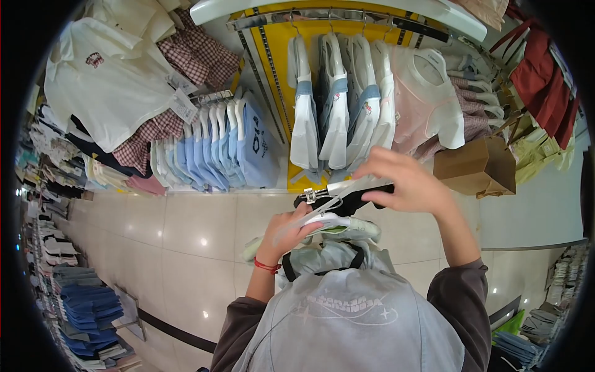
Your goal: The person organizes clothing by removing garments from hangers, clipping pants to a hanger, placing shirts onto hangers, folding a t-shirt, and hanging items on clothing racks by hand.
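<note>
In front of my chest, my left hand (286,232) is closed around hangers, with a red cord bracelet at its wrist. A white hanger (330,219) beside its fingers carries a pale green garment (362,229). Just beyond it is a clip hanger with a metal clip (311,196) and a black garment (356,203). My right hand (406,180) is bent over the far end of this clip hanger, thumb and fingers closed on it. A translucent strip (304,223) slants between the two hands. The hanger hooks are partly hidden by my fingers.
Ahead, white and blue tops (334,124) hang from a metal rail (334,15), with a pink-and-white top (427,99) at their right. Blue shirts (229,142) hang at left. A brown paper bag (477,166) stands at right. Clothes racks (87,310) line the left aisle.
</note>
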Demonstrator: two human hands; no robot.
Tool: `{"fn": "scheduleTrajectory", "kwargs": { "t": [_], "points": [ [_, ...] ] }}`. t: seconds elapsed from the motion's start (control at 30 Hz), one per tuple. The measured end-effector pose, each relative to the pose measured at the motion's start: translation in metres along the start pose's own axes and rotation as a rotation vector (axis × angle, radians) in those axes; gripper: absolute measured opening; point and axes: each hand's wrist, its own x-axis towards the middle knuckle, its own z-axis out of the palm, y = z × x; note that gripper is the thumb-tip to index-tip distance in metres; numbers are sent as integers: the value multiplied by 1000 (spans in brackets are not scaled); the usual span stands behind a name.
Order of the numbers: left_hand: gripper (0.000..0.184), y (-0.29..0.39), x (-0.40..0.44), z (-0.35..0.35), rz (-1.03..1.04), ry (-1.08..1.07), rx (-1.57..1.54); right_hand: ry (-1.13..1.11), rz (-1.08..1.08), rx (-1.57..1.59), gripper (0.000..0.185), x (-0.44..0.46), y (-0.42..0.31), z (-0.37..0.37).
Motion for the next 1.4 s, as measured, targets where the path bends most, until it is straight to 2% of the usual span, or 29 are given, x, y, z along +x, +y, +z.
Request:
{"fn": "scheduleTrajectory", "kwargs": {
  "t": [0.13, 0.17, 0.27, 0.33, 0.43, 0.53, 0.57, 0.63, 0.67, 0.7, 0.73, 0.8, 0.9, 1.0, 1.17, 1.27, 1.3, 1.4],
  "points": [
    [35, 12, 4, -15, 53, -10, -18, -62, 7, -43, 37, -1, -2, 22],
    [34, 15, 4, -16, 85, 0, -34, -22, -56, -62, 32, -1, -2, 30],
    [32, 19, 5, -14, 169, 19, -64, -104, 9, -93, 28, -4, 8, 43],
    [31, 16, 5, -10, 211, 17, -60, -82, 41, -37, 21, -6, 10, 40],
    [30, 24, 7, -12, 186, -129, -144, -78, 68, -37, 17, -5, 7, 33],
    [27, 38, 14, -12, 125, -410, -225, -80, 14, -36, 15, -3, 7, 36],
    [29, 44, 17, -17, 155, -414, -172, -89, -8, -5, 16, -3, 8, 40],
    [30, 51, 19, -15, 266, -302, -294, -104, -59, 14, 20, -4, 12, 51],
    [30, 55, 20, -14, 321, -245, -355, -163, -42, 3, 21, -4, 12, 57],
    [33, 59, 21, -14, 332, -287, -410, -222, -25, -6, 21, -4, 13, 62],
    [34, 60, 20, -15, 383, -242, -338, -281, -9, -15, 22, -5, 16, 68],
    [36, 63, 17, -18, 484, -149, -191, -161, 5, -26, 22, -10, 31, 78],
    [39, 63, 10, -28, 425, -183, -144, 106, 38, -5, 24, -13, 52, 77],
    [42, 51, -1, -33, 362, -106, -157, 181, 208, -91, 23, -26, 61, 61],
    [44, 25, -18, -41, 204, -37, -197, 464, -18, -64, 22, -37, 66, 40],
    [43, 26, -19, -46, 194, -25, -183, 378, 247, 217, 21, -34, 43, 26],
    [42, 28, -17, -47, 210, -22, -151, 373, 261, 253, 19, -32, 39, 25],
    [41, 34, -8, -46, 261, -5, -85, 363, 120, 182, 13, -30, 40, 18]
  ]
}}
